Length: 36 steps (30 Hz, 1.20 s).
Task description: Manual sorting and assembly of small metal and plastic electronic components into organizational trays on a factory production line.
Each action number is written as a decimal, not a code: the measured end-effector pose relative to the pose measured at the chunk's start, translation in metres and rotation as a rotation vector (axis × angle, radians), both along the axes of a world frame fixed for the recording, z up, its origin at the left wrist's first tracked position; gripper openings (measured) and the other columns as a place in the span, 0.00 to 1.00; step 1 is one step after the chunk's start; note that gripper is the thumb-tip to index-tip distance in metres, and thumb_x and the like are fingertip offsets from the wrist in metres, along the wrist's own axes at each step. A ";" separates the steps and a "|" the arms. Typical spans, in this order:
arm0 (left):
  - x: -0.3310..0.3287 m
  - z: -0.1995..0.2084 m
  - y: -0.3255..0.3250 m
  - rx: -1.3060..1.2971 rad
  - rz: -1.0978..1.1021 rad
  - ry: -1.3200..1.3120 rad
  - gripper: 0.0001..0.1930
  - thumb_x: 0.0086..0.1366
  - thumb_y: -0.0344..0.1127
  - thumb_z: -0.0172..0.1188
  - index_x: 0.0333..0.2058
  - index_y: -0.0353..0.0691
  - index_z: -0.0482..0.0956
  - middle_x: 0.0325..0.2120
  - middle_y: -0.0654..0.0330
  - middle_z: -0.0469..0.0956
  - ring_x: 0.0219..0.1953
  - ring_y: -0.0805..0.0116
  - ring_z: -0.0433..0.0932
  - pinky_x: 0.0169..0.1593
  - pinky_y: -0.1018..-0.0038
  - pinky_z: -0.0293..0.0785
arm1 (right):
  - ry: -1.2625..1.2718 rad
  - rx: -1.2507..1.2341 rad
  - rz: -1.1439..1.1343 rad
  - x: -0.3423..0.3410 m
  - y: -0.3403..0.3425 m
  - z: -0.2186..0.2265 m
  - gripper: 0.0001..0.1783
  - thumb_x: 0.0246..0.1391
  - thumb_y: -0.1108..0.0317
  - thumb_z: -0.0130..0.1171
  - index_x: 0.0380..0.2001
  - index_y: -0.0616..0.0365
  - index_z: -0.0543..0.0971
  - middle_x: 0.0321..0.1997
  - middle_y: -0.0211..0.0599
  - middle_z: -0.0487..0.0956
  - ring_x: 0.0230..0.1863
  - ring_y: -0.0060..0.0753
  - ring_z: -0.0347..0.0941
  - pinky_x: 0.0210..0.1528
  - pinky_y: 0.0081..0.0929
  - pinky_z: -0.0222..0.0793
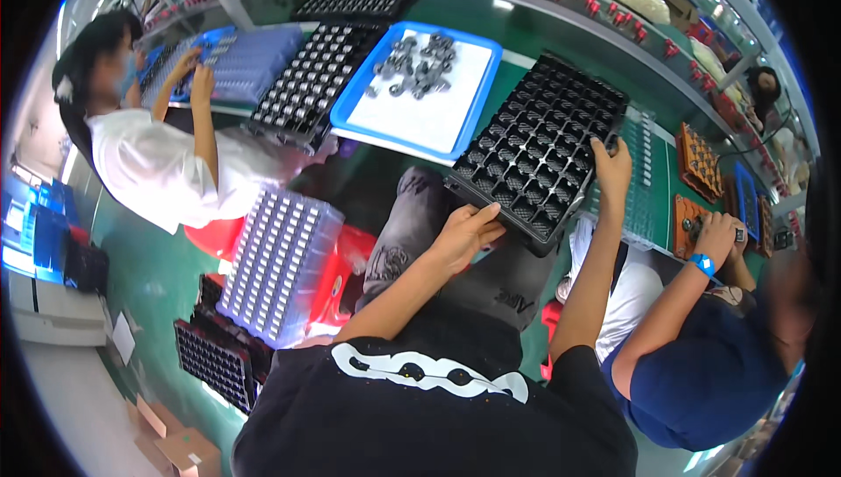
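Observation:
A black plastic tray with rows of square pockets (534, 140) lies tilted in front of me, its near end over the edge of the green bench. My left hand (469, 236) grips its near left corner, thumb on top and fingers beneath. On the right long edge rests my right hand (611, 175), fingers curled over the rim. The pockets look dark, and I make out no parts in them. Just left of it stands a blue shallow tray (349, 105) with a white liner, holding a heap of small dark round parts (419, 63).
Left of the blue tray is a black tray filled with small parts (320, 74). Co-workers sit at my left (158, 144) and right (701, 363). A clear tray stack (279, 258) rests on a red stool (337, 280). Orange trays (698, 162) lie far right.

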State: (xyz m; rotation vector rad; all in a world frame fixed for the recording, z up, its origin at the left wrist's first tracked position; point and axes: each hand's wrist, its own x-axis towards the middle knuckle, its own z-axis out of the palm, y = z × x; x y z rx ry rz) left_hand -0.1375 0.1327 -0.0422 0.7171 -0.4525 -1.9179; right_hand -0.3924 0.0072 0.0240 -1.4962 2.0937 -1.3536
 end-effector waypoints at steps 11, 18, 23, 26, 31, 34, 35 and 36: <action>-0.042 0.010 -0.037 0.136 0.126 -0.033 0.15 0.64 0.40 0.61 0.38 0.34 0.70 0.41 0.56 0.74 0.48 0.65 0.74 0.57 0.66 0.69 | 0.500 0.020 0.135 -0.009 -0.086 -0.026 0.28 0.50 0.49 0.56 0.32 0.69 0.79 0.33 0.64 0.75 0.38 0.63 0.72 0.44 0.49 0.68; -0.044 0.001 -0.049 0.160 0.261 -0.065 0.12 0.65 0.40 0.58 0.40 0.37 0.72 0.42 0.58 0.75 0.47 0.69 0.74 0.57 0.69 0.69 | 0.328 -0.077 0.318 -0.009 -0.019 -0.024 0.30 0.55 0.51 0.54 0.49 0.69 0.74 0.51 0.61 0.73 0.52 0.60 0.68 0.56 0.44 0.62; -0.047 0.006 -0.051 0.129 0.168 -0.187 0.22 0.65 0.46 0.58 0.44 0.31 0.70 0.43 0.52 0.74 0.47 0.63 0.76 0.54 0.68 0.72 | 0.410 -0.007 0.365 0.012 0.045 -0.025 0.30 0.55 0.54 0.57 0.53 0.65 0.72 0.57 0.57 0.69 0.59 0.58 0.63 0.62 0.44 0.55; -0.045 0.020 -0.050 0.092 0.121 -0.346 0.30 0.65 0.55 0.55 0.45 0.26 0.70 0.43 0.47 0.76 0.42 0.61 0.79 0.46 0.70 0.77 | 0.471 -0.009 0.378 0.023 0.057 -0.023 0.30 0.55 0.54 0.56 0.56 0.62 0.70 0.61 0.57 0.66 0.62 0.59 0.58 0.65 0.46 0.49; -0.005 0.022 -0.046 -0.021 -0.162 -0.632 0.27 0.65 0.53 0.55 0.40 0.28 0.75 0.32 0.49 0.81 0.28 0.67 0.81 0.31 0.76 0.77 | 0.520 0.003 0.365 0.027 0.062 -0.031 0.31 0.56 0.53 0.55 0.58 0.61 0.68 0.62 0.57 0.64 0.64 0.59 0.56 0.66 0.47 0.46; 0.049 0.059 -0.047 -0.230 -0.196 -0.849 0.17 0.63 0.44 0.59 0.34 0.32 0.79 0.24 0.55 0.81 0.24 0.71 0.79 0.28 0.79 0.75 | 0.508 0.013 0.356 0.024 0.065 -0.032 0.31 0.57 0.53 0.54 0.58 0.62 0.67 0.63 0.57 0.63 0.64 0.59 0.56 0.66 0.48 0.45; 0.063 0.070 -0.057 -0.352 -0.079 -0.966 0.14 0.63 0.41 0.59 0.33 0.32 0.79 0.23 0.56 0.80 0.23 0.71 0.79 0.27 0.78 0.74 | 0.501 0.022 0.353 0.024 0.066 -0.031 0.31 0.57 0.53 0.54 0.58 0.62 0.67 0.63 0.56 0.63 0.65 0.58 0.55 0.67 0.49 0.44; 0.077 0.080 -0.070 -0.469 0.050 -1.089 0.12 0.62 0.38 0.59 0.32 0.33 0.79 0.21 0.57 0.79 0.23 0.71 0.78 0.27 0.77 0.73 | 0.486 0.029 0.362 0.025 0.066 -0.031 0.31 0.57 0.53 0.54 0.58 0.61 0.67 0.63 0.56 0.63 0.66 0.58 0.54 0.67 0.51 0.43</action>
